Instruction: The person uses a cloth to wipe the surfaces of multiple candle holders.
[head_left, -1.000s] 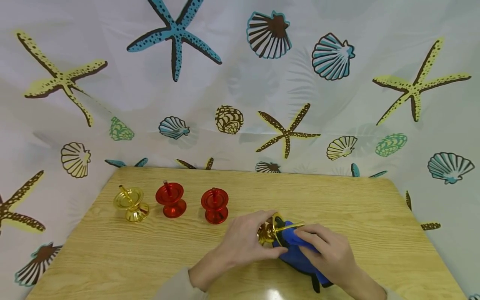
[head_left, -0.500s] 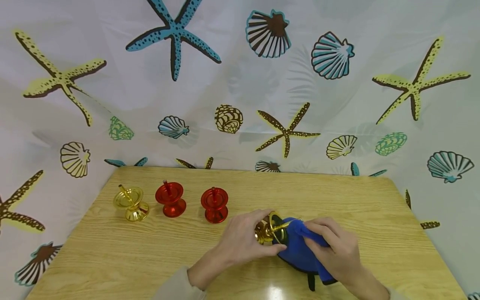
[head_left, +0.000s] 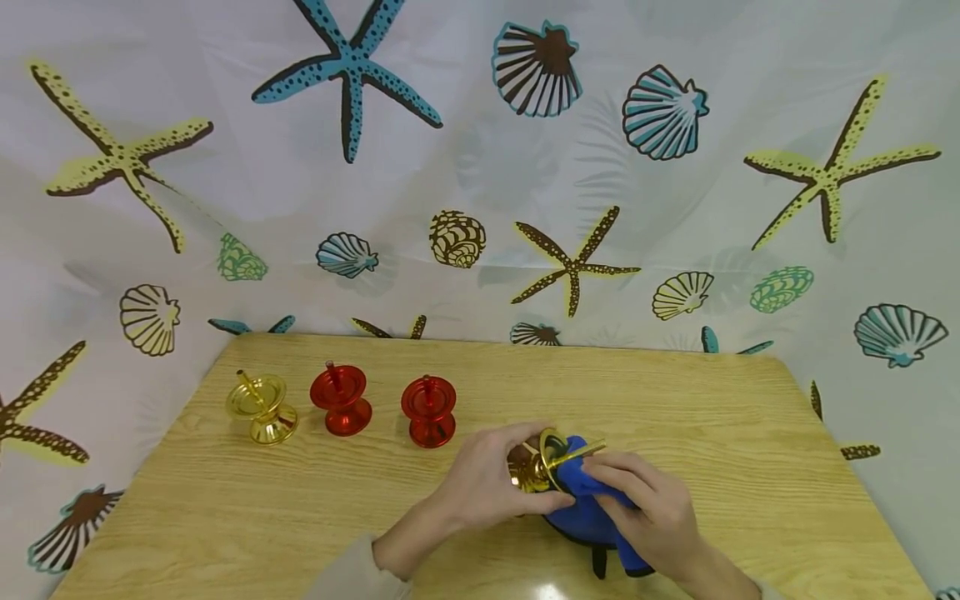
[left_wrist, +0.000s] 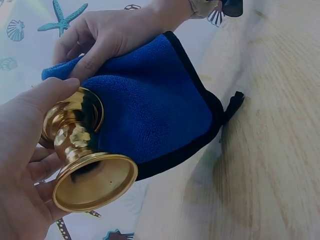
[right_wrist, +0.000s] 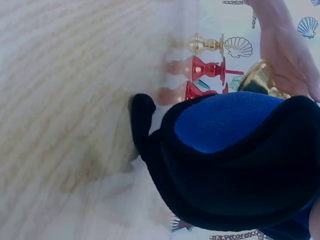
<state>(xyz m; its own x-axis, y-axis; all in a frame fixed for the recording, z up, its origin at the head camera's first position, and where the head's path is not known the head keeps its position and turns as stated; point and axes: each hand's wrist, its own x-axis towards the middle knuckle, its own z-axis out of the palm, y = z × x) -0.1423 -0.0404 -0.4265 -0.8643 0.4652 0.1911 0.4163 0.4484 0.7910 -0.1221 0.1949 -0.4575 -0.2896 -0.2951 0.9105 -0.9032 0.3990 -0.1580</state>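
gold candle holder [left_wrist: 75, 137] is gripped, tilted, in the left hand [head_left: 483, 479], well in from the far edge of the table [head_left: 300, 517]; blue cloth [left_wrist: 155, 107] is pinched by the right hand [head_left: 652, 508] beside the holder's spike [head_left: 579, 454].

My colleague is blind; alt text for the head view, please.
Left hand grips a tilted gold candleholder; right hand holds a blue cloth near its spike. Two red candleholders and another gold one stand on a wooden table.

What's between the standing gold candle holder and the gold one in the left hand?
In the head view, one red candle holder, then another red holder, both upright on the table; after them, the left hand gripping the held gold holder.
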